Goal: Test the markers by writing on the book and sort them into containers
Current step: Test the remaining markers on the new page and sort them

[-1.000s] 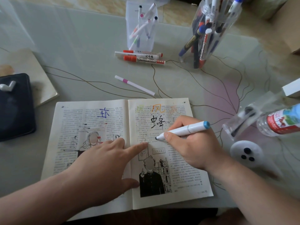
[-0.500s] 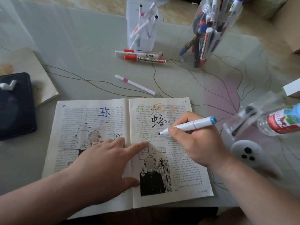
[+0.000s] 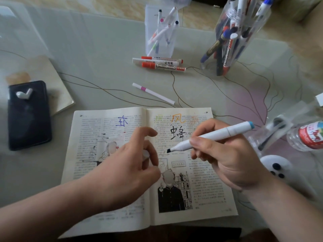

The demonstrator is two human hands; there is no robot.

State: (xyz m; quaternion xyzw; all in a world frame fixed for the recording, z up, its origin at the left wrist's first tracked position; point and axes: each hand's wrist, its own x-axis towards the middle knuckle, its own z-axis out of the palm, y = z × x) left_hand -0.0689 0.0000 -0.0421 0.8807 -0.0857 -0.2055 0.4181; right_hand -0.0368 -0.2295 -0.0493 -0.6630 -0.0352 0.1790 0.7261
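Observation:
An open book [image 3: 201, 180] lies in front of me, with coloured test characters written along the top of both pages. My right hand [image 3: 227, 159] grips a white marker [image 3: 218, 133] with a blue end. Its dark chisel tip is uncapped and hangs just above the right page. My left hand [image 3: 125, 172] hovers over the book's middle with fingers curled round a small white cap [image 3: 146, 153]. A square clear container [image 3: 160, 32] and a round clear container [image 3: 236, 37] hold markers at the back. Three whiteboard markers [image 3: 162, 63] and a thin pink-banded pen [image 3: 153, 93] lie loose.
A black phone [image 3: 29, 116] with a white earbud on it rests on a notebook [image 3: 57, 88] at the left. At the right are a water bottle [image 3: 307, 135], a clear plastic case [image 3: 272, 135] and a white round device [image 3: 274, 166].
My left hand has lifted off the page and curled its fingers, showing the cap. My right hand has raised the marker's tip off the paper and tilted it.

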